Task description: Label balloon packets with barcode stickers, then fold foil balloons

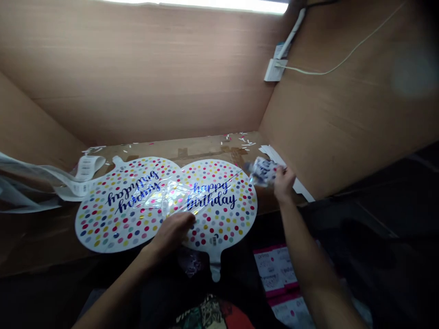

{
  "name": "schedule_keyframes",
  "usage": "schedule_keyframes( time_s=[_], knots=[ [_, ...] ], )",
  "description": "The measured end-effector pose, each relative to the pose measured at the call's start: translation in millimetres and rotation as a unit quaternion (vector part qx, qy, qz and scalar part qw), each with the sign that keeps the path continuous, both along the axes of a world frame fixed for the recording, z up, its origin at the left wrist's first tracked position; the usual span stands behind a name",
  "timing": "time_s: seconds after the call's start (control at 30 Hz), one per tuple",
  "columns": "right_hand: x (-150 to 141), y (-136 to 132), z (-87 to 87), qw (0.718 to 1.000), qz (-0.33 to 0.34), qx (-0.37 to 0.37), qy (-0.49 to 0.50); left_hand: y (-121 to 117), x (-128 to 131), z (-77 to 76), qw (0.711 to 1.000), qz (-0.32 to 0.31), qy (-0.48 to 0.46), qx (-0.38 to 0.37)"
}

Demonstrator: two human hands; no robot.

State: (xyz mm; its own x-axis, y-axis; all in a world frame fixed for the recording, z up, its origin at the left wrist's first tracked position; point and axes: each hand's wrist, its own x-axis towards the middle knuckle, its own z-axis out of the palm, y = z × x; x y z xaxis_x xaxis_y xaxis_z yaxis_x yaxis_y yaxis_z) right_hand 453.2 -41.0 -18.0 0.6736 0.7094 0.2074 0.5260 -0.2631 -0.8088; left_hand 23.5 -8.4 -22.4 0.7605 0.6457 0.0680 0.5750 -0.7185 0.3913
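Note:
Two flat foil balloons with coloured dots and "happy birthday" lettering lie side by side; the left balloon (120,224) is turned upside down, while the right balloon (226,224) has its tail toward me. My left hand (176,228) is closed on a shiny clear plastic bag (176,194) over the right balloon; its fingertips are partly hidden. Off the right balloon's right edge, my right hand (285,183) pinches a small folded foil balloon (264,171) with dark lettering, slightly blurred.
Cardboard walls (154,82) enclose the work surface at the back and sides. A label strip (87,169) curls at the left. Paper scraps (245,139) lie along the back. Printed pink and white packs (274,269) sit low at the right. A white socket (274,70) with a cord hangs in the corner.

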Motion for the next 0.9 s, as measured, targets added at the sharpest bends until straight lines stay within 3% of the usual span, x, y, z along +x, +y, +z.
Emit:
schedule_keyframes(
  time_s=[0.1, 0.2, 0.3, 0.4, 0.47, 0.53, 0.6, 0.67, 0.7, 0.8, 0.9],
  knots=[
    [57, 3, 2.9, 0.995, -0.074, -0.047, -0.055, -27, 0, -15.8, 0.983, -0.156, 0.042, 0.086],
    [62, 4, -14.1, 0.981, 0.007, -0.146, -0.128, -45, 2, -24.0, 0.960, -0.210, 0.091, 0.160],
    [47, 1, -29.2, 0.960, 0.079, -0.218, -0.160, -48, -1, -24.2, 0.955, -0.223, 0.115, 0.158],
    [22, -9, -24.9, 0.959, 0.110, -0.199, -0.171, -37, -3, -15.1, 0.970, -0.197, 0.114, 0.084],
    [-6, -22, -15.1, 0.948, 0.199, -0.178, -0.174, -25, -2, -5.4, 0.983, -0.162, 0.090, -0.007],
    [-42, -39, -6.8, 0.904, 0.362, -0.164, -0.159, -9, 1, 4.1, 0.983, -0.123, 0.054, -0.125],
    [-81, -57, -4.1, 0.829, 0.519, -0.141, -0.151, 5, 2, 11.1, 0.967, -0.089, 0.015, -0.238],
    [-112, -72, -7.6, 0.775, 0.596, -0.108, -0.180, 14, 4, 14.7, 0.950, -0.052, -0.018, -0.308],
    [-123, -76, -10.8, 0.767, 0.601, -0.092, -0.205, 16, 5, 15.4, 0.944, -0.029, -0.032, -0.327],
    [-137, -79, -19.4, 0.789, 0.558, -0.048, -0.252, 18, 9, 16.1, 0.934, 0.041, -0.076, -0.346],
    [-135, -73, -19.1, 0.832, 0.514, -0.009, -0.209, 14, 16, 18.2, 0.949, 0.077, -0.119, -0.281]
  ],
)
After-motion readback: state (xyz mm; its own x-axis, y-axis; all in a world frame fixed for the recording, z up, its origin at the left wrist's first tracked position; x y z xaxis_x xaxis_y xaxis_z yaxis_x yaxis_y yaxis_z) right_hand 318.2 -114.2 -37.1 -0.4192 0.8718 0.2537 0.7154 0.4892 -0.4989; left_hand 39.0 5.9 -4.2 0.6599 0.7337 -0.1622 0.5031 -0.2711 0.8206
